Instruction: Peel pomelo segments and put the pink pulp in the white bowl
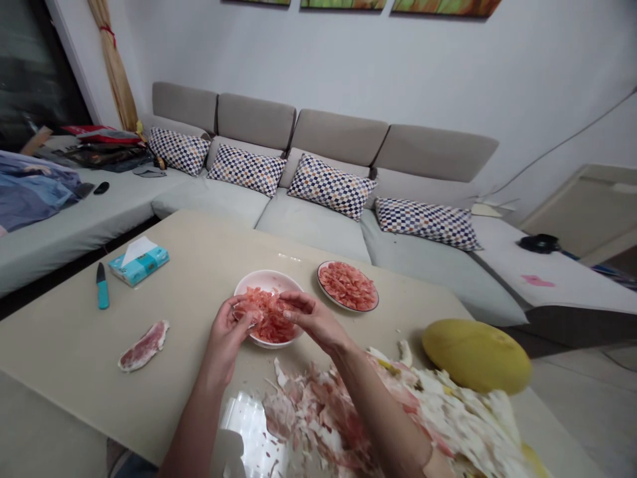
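Observation:
My left hand (229, 332) is closed on a piece of red pomelo flesh (255, 317) at the near left rim of a white bowl (273, 344). Loose red pomelo pulp (279, 326) fills much of the bowl. Over its right side, my right hand (313, 320) has thumb and fingers drawn together; whatever they pinch is too small to make out. Behind the bowl, a dark-rimmed plate (321, 289) carries more pulp. A pomelo segment (144, 346) in pale membrane lies on the table to the left.
Peel and membrane scraps (318, 411) are heaped under my right forearm. A whole yellow pomelo (476, 355) lies at the right. On the left are a teal-handled knife (102, 289) and a tissue pack (142, 264). A sofa (308, 212) with checkered cushions borders the table (199, 252).

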{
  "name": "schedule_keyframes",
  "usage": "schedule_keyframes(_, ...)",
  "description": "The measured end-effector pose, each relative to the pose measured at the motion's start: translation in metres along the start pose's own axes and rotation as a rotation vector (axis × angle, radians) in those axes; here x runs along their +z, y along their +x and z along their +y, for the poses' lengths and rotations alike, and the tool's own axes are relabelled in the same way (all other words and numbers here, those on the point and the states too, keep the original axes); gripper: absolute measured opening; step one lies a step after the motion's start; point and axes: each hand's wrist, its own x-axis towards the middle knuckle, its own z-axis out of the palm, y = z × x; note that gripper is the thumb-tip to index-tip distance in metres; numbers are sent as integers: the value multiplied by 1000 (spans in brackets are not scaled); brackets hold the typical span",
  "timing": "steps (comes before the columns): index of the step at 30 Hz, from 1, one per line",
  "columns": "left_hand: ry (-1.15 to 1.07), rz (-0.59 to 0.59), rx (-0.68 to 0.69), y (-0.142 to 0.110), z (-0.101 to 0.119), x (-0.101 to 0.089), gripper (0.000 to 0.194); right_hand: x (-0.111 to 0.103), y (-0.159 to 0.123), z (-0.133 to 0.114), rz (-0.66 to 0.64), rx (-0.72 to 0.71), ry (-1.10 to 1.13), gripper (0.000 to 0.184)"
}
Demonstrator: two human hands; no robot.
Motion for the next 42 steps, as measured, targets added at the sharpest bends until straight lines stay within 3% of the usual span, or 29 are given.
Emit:
schedule_keyframes(5,96,-66,-34,-1,-3,2,37,15,-6,-8,-55,-144,-287,38)
schedule_keyframes(11,302,-113,62,1,-8,1,39,38,-13,-17,-60,-492,-696,41)
schedule_keyframes(13,330,-96,79,2,-10,0,36,42,-14,-17,-59,-546,-748,43)
schedule_keyframes(17,347,-41,67,5,-14,-1,36,43,-16,-11,7,-421,-652,34)
schedule_keyframes(23,359,4,76,8,-19,2,38,41,-14,0,98,-185,-377,44)
schedule_keyframes(29,363,41,91,11,-24,4,39,38,-9,2,80,-127,-304,36)
schedule_keyframes(42,348,79,71,13,-32,7,46,31,-6,12,204,-141,-258,26)
